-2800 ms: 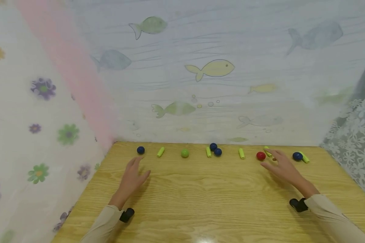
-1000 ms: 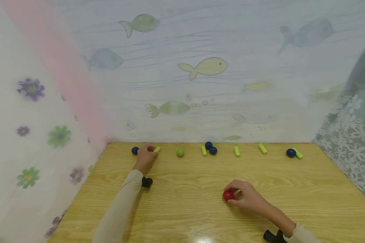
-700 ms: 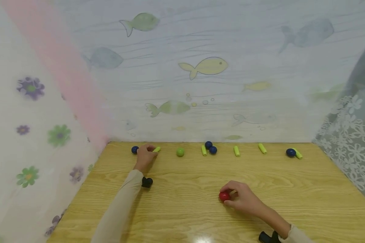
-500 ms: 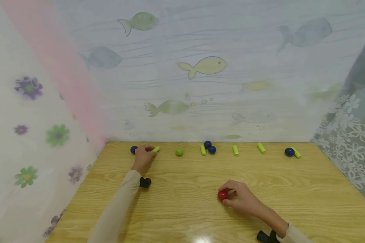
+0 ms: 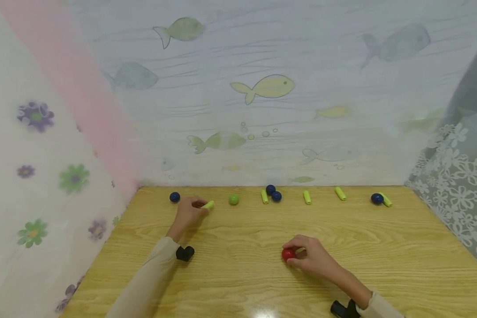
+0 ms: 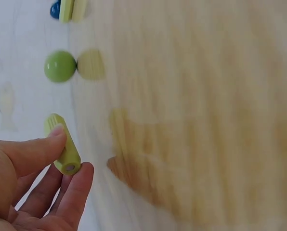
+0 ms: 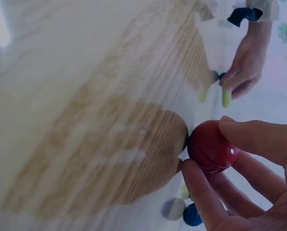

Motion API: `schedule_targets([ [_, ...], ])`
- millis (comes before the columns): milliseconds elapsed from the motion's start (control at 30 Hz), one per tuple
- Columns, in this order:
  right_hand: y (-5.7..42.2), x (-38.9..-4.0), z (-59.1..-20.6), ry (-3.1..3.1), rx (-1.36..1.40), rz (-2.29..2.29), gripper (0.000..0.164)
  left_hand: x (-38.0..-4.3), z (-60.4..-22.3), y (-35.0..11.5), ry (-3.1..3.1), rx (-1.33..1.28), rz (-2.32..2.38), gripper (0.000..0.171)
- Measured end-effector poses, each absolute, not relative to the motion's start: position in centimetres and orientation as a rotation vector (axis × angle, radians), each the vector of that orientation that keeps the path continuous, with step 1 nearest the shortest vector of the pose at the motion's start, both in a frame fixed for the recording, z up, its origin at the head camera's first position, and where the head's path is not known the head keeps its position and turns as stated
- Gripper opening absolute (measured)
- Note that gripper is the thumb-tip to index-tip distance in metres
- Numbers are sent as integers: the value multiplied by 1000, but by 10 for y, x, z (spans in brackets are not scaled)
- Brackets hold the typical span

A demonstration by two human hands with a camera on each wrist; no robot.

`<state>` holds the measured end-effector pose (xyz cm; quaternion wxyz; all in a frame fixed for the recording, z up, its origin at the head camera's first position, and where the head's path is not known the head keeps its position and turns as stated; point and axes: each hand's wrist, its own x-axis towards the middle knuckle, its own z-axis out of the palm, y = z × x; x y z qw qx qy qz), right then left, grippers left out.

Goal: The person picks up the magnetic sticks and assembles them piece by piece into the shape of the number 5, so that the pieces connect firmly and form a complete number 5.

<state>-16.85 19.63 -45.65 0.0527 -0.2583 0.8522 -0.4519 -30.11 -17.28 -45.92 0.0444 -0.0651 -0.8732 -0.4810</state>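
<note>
Stick in one hand, red ball in the other, everything else along the back

Head view first: the left hand has a yellow stick pinched near the back edge of the counter. The right hand grips the red ball much nearer the person. I'd call it early days: only those two sit out of line. Left in the back row are the green ball, a lone blue ball, a blue pair, another blue one against a stick, and three other sticks.

Left wrist view: here you get the yellow stick's flat sides and its end, which the head view can't give you. It has a grey spot in the end, maybe a hole, too soft to swear to. Looks lifted too, as its reflection sits well apart.

Right wrist view: only this one shows the seam round the red ball, plus its reflection right up against it, so I reckon it's touching the counter.
</note>
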Motion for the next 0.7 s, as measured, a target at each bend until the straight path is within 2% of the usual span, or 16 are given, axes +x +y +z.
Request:
schedule_targets([
  [200,196,-171,-454,2568,-730,-1383,30,-280,-454,-157,-2685,-259,-1414,20],
  [367,196,-171,-453,2561,-627,-1404,28,-261,-456,-142,-2683,-404,-1420,19],
  [700,190,-175,-450,2538,-617,-1366,28,-227,-459,-115,-2689,-678,-1478,16],
])
